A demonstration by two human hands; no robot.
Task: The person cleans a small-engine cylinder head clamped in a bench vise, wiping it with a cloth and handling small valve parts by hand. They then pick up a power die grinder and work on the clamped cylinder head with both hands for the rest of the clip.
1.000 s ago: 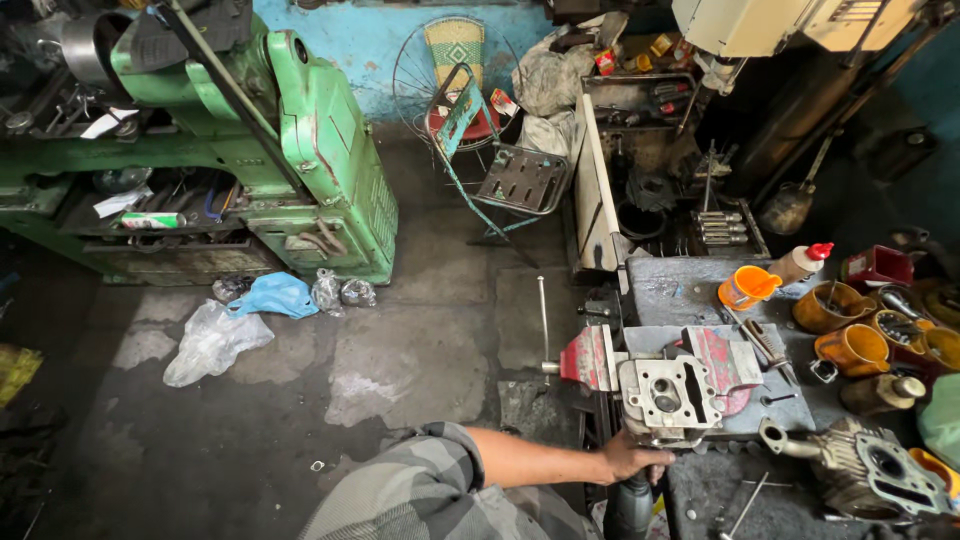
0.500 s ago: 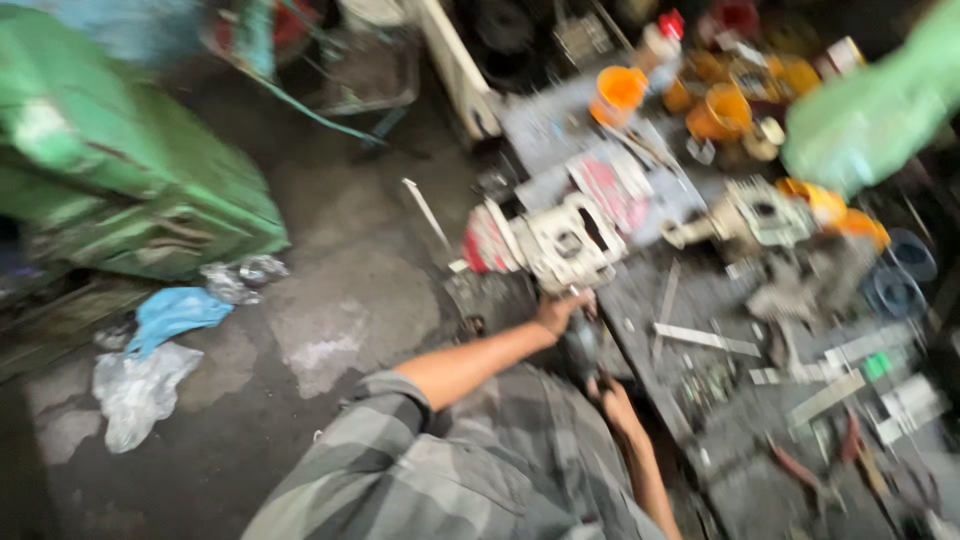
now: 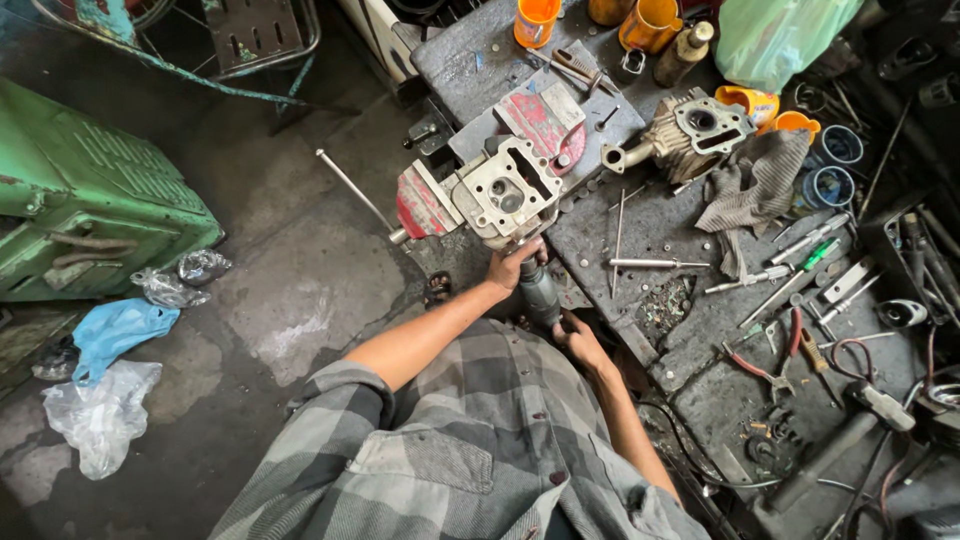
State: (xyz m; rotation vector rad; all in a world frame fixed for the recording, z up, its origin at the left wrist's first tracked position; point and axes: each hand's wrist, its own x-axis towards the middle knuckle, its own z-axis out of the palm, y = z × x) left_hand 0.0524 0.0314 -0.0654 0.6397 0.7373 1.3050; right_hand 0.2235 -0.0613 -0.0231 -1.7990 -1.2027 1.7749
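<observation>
This is a mechanic's workshop. A grimy dark metal workbench [image 3: 700, 320] carries a red bench vise [image 3: 440, 195] clamping a grey engine cylinder head [image 3: 505, 190], with a second aluminium engine casting [image 3: 690, 130] near it. Red-handled pliers [image 3: 750, 365], a green-handled screwdriver [image 3: 790, 270], loose steel rods and orange plastic cups [image 3: 535, 20] litter the top. A green painted machine [image 3: 90, 200] stands on the stained concrete floor [image 3: 290, 290].

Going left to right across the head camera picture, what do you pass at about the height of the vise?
Green machine → vise handle bar → red vise → cylinder head clamped in the vise → second engine part on the bench → grey rag → blue rings.
</observation>
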